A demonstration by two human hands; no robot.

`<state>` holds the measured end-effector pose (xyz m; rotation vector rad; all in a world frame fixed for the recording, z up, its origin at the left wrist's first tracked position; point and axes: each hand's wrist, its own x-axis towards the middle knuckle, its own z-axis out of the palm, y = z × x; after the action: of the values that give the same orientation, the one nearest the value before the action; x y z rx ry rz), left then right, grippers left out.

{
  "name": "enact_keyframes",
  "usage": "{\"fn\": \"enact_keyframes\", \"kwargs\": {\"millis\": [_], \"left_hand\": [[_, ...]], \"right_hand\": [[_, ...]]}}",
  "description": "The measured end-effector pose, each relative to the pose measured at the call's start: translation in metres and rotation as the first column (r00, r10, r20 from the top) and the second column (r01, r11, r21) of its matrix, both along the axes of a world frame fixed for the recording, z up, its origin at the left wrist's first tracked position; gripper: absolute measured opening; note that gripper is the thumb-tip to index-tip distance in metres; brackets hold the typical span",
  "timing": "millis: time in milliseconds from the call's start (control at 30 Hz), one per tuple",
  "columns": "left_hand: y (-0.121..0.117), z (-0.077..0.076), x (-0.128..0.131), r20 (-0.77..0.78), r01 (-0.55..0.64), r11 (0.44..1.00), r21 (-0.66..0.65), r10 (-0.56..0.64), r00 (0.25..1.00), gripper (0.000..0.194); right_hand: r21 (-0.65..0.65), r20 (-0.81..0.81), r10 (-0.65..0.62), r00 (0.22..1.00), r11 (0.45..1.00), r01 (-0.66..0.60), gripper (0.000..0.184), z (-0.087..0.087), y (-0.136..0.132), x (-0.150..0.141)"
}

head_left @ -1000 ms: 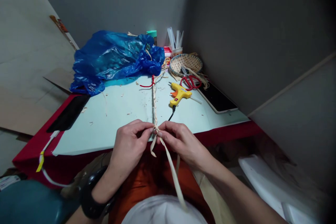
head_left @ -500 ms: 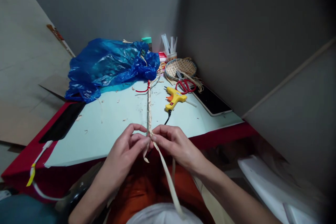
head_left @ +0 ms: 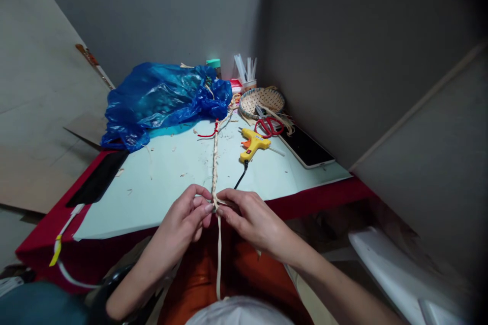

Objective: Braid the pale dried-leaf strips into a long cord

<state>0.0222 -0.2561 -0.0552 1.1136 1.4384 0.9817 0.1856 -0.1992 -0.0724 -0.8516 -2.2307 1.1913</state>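
A pale plaited braid (head_left: 215, 162) of flat natural strips runs from a red tie (head_left: 216, 126) toward me, ending at my fingers by the table's front edge. My left hand (head_left: 186, 216) pinches the working end from the left, thumb against forefinger. From the right, my right hand (head_left: 247, 213) is closed on a strip beside the same crossing. One loose strip (head_left: 219, 259) hangs straight down from between the hands over my lap. Where the other strips go is partly hidden by my fingers.
A yellow glue gun (head_left: 253, 144) lies right of the braid, its black cord running toward my right hand. Behind it are red-handled scissors (head_left: 269, 126), a woven basket (head_left: 263, 101) and a tablet (head_left: 307, 148). A blue plastic bag (head_left: 163, 96) fills the back left; a black phone (head_left: 97, 180) lies at the left edge.
The long loose strip has swung from slanting right to hanging straight down between my hands. A strip now runs sideways into my right hand. The view has shifted slightly.
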Motion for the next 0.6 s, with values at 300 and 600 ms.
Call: {"fn": "enact_keyframes", "kwargs": {"millis": [300,600], "left_hand": [[0.009,0.005,-0.006,0.086,0.008,0.998,-0.063,-0.002,0.996,0.020],[0.004,-0.009,0.007,0.259,-0.204,0.972,-0.115,0.227,0.939,0.026]], "right_hand": [[0.016,-0.023,-0.022,0.999,1.000,0.022,0.021,0.000,-0.001,0.002],[0.049,-0.019,-0.018,1.000,0.999,0.019,0.014,0.002,-0.011,-0.004]]}}
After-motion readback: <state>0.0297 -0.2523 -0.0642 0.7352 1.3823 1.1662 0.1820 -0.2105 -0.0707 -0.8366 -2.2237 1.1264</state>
